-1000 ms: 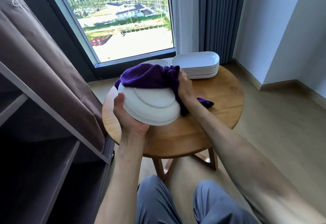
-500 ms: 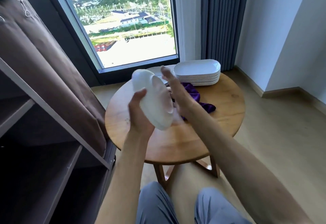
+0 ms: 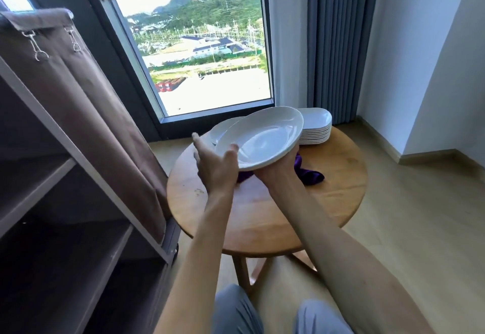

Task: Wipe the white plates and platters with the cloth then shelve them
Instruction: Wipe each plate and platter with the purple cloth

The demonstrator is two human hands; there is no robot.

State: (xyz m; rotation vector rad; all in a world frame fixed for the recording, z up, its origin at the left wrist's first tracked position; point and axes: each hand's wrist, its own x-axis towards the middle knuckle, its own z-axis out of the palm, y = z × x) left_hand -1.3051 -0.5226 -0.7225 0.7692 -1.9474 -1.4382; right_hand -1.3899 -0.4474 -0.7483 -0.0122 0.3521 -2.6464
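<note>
Plate [image 3: 265,139]: held face up above the round table [image 3: 341,184], slightly tilted.
Right hand [image 3: 278,168]: under the plate's near rim, supporting it; fingers hidden.
Left hand [image 3: 214,164]: fingers straight, thumb touching the plate's left rim.
Cloth [image 3: 308,173]: purple, on the table below the plate.
Platter stack [image 3: 316,130]: far right of the table.
Shelf unit [image 3: 52,176]: left.

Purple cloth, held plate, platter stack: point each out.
Purple cloth [image 3: 309,176], head view, bunched end on the table.
Held plate [image 3: 265,139], head view, inner well.
Platter stack [image 3: 316,134], head view, stacked rims.
</note>
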